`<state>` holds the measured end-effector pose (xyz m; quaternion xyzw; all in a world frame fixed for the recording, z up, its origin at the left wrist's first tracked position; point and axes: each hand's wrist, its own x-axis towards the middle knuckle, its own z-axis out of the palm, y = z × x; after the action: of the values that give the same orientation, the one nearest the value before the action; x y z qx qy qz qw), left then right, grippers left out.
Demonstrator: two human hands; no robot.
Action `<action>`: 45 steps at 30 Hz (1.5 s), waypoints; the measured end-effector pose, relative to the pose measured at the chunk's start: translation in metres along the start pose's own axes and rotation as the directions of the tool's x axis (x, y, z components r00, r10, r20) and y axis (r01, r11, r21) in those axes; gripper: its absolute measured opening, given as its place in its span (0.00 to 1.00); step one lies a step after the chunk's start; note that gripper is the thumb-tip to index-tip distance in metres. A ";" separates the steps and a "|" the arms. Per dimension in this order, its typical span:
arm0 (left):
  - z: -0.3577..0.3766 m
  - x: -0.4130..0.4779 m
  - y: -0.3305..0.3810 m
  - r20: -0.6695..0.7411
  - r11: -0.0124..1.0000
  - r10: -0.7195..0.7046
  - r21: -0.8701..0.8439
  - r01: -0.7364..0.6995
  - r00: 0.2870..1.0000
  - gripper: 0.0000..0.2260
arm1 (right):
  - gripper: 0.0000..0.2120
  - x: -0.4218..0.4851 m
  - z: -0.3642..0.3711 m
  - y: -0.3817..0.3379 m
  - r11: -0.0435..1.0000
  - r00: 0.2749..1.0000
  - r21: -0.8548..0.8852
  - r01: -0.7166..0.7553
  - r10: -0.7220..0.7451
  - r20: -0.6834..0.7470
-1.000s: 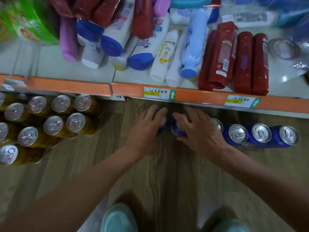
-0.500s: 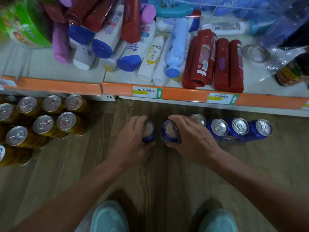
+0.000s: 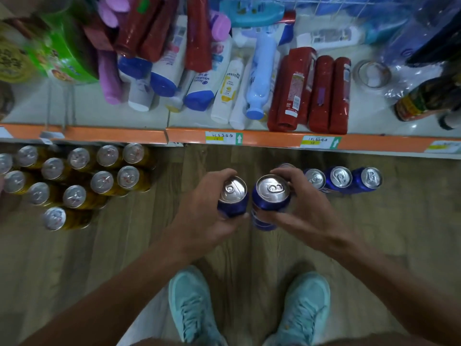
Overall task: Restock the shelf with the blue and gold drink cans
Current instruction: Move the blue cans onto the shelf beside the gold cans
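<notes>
blue can (image 3: 233,199) clamped in left hand (image 3: 203,221), another blue can (image 3: 270,197) in right hand (image 3: 303,211); lower bodies hidden by fingers; gold cans (image 3: 74,181) cut off at left edge.

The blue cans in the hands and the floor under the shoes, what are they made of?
The blue can in the left hand and the blue can in the right hand look like thin metal, probably aluminium: shiny silver tops with pull tabs, glossy blue painted sides. The floor looks like wood, though the even, printed-looking grain and plank lines could be laminate or vinyl.
</notes>
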<state>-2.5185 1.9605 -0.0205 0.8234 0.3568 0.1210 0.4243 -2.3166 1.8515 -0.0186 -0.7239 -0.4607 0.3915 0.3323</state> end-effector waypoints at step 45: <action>-0.363 -0.040 0.613 -0.028 0.701 -0.279 -0.689 0.184 0.960 0.20 | 0.20 -0.193 -0.360 -0.563 0.810 0.979 0.587 0.007 0.115 -0.171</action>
<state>-2.4328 1.9189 0.6868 0.5496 0.4152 0.2422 0.6833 -2.2831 1.8287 0.6762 -0.6350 -0.2619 0.4494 0.5712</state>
